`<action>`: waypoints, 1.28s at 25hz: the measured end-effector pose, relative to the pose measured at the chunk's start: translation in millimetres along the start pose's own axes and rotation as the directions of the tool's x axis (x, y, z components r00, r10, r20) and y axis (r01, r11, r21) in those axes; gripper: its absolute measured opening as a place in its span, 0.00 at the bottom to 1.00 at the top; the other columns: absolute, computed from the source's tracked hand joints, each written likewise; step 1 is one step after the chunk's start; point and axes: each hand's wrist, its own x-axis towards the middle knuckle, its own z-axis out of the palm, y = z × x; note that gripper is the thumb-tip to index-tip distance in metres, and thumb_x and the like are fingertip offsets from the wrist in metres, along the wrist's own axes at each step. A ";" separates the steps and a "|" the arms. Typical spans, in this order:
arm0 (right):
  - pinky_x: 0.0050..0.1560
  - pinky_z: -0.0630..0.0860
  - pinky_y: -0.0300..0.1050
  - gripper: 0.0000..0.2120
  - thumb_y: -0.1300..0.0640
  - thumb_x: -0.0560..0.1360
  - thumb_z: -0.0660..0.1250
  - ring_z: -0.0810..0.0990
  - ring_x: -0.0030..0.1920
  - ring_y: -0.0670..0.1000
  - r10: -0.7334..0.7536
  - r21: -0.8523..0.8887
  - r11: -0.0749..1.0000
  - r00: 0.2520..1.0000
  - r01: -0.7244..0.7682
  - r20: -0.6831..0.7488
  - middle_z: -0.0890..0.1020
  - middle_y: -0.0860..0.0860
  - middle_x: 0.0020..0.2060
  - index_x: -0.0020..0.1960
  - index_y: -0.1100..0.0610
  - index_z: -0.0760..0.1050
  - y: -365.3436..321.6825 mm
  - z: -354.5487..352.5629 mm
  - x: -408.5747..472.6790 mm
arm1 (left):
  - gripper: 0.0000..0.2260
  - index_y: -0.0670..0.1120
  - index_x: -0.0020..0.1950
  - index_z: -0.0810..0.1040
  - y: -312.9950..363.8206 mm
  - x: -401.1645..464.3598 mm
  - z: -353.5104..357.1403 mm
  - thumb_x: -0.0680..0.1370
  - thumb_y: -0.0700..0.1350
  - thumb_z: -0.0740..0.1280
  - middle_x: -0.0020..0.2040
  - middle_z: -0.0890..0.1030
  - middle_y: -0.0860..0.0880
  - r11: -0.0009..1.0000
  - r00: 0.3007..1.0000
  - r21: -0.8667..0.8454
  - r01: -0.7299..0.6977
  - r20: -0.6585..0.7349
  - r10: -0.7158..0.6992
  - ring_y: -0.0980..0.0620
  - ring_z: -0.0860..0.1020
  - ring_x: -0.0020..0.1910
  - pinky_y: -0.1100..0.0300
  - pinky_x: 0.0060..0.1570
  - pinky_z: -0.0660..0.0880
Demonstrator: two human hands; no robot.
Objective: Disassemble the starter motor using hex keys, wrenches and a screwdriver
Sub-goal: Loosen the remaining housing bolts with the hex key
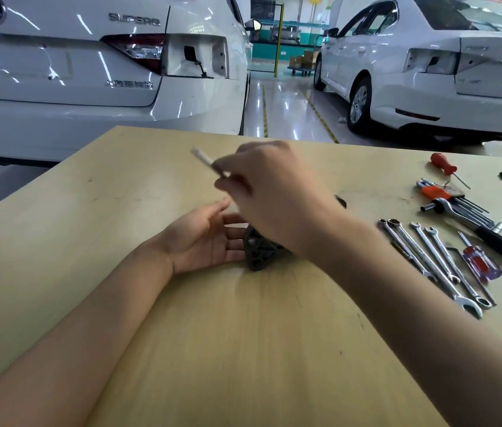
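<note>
Hands at work on a wooden counter: left hand lies open against the dark starter motor, right hand pinches a blurred silver tool above.

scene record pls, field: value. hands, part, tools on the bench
left hand: open, palm up, fingers against the starter motor
right hand: raised over the motor, grip closed on a thin pale tool
held tool: motion-blurred, type unclear
starter motor: dark casting on the wooden table, mostly hidden by the right forearm
wrenches: fanned out to the right
hex key set: orange holder, far right
ratchet: black handle, lying across the hex keys
screwdrivers: red-handled at the back, clear red-purple handled by the wrenches
background: two white cars
</note>
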 end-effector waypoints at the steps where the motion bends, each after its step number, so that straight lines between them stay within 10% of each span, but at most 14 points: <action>1: 0.38 0.72 0.47 0.08 0.59 0.76 0.64 0.79 0.45 0.56 -0.057 -0.099 0.993 0.995 0.065 0.084 0.79 0.53 0.43 0.50 0.57 0.81 -7.2 5.3 -2.1 | 0.24 0.41 0.48 0.84 2.2 -2.2 -4.5 0.82 0.51 0.50 0.45 0.83 0.40 1.000 1.000 -0.027 -0.010 -0.015 0.010 0.43 0.82 0.45 0.50 0.48 0.80; 7: 0.42 0.63 0.45 0.12 0.64 0.77 0.56 0.75 0.55 0.54 -0.157 -0.294 0.906 0.888 0.304 0.433 0.78 0.53 0.54 0.53 0.57 0.77 -17.2 32.4 -30.6 | 0.31 0.37 0.71 0.69 10.9 -4.7 -16.1 0.82 0.60 0.48 0.71 0.65 0.36 0.997 0.991 -0.053 0.060 -0.119 -0.066 0.41 0.65 0.67 0.51 0.58 0.68; 11: 0.44 0.69 0.43 0.07 0.65 0.75 0.62 0.77 0.48 0.52 -0.342 -0.098 0.924 0.915 0.369 0.214 0.79 0.53 0.46 0.46 0.57 0.77 -2.7 25.1 -40.0 | 0.26 0.37 0.61 0.78 8.2 -4.3 -13.9 0.81 0.57 0.52 0.50 0.81 0.40 0.997 0.992 -0.039 0.068 -0.102 -0.072 0.46 0.81 0.46 0.57 0.41 0.80; 14: 0.37 0.73 0.38 0.05 0.65 0.72 0.70 0.76 0.34 0.45 0.009 0.538 0.832 0.966 0.136 -0.257 0.80 0.52 0.36 0.46 0.57 0.79 16.2 7.2 -49.3 | 0.24 0.38 0.61 0.76 8.5 -2.3 -13.1 0.81 0.55 0.52 0.51 0.80 0.39 0.999 0.995 -0.008 0.036 -0.090 -0.037 0.42 0.80 0.49 0.48 0.51 0.80; 17: 0.33 0.75 0.42 0.12 0.68 0.74 0.68 0.76 0.27 0.47 0.449 0.881 0.471 0.871 -0.042 -0.199 0.80 0.54 0.33 0.55 0.57 0.72 40.1 -3.9 -58.9 | 0.28 0.37 0.70 0.69 9.2 0.0 -10.5 0.79 0.57 0.56 0.54 0.79 0.37 0.997 0.996 0.021 0.070 -0.049 -0.069 0.39 0.80 0.52 0.46 0.56 0.77; 22: 0.40 0.81 0.44 0.12 0.66 0.79 0.60 0.82 0.31 0.50 0.680 0.983 0.162 0.732 -0.091 -0.044 0.81 0.52 0.32 0.61 0.58 0.69 61.1 6.9 -70.0 | 0.25 0.38 0.63 0.73 7.3 3.6 -15.9 0.76 0.56 0.59 0.50 0.82 0.37 0.997 0.997 0.006 0.073 0.007 -0.073 0.41 0.82 0.48 0.48 0.49 0.80; 32: 0.36 0.80 0.40 0.07 0.64 0.79 0.62 0.83 0.32 0.52 0.676 0.974 0.187 0.736 -0.130 -0.031 0.83 0.53 0.32 0.57 0.58 0.72 60.9 8.7 -72.4 | 0.23 0.38 0.59 0.75 6.5 4.2 -14.6 0.75 0.55 0.60 0.49 0.82 0.38 0.997 0.997 0.007 0.071 0.033 -0.071 0.41 0.83 0.47 0.49 0.48 0.81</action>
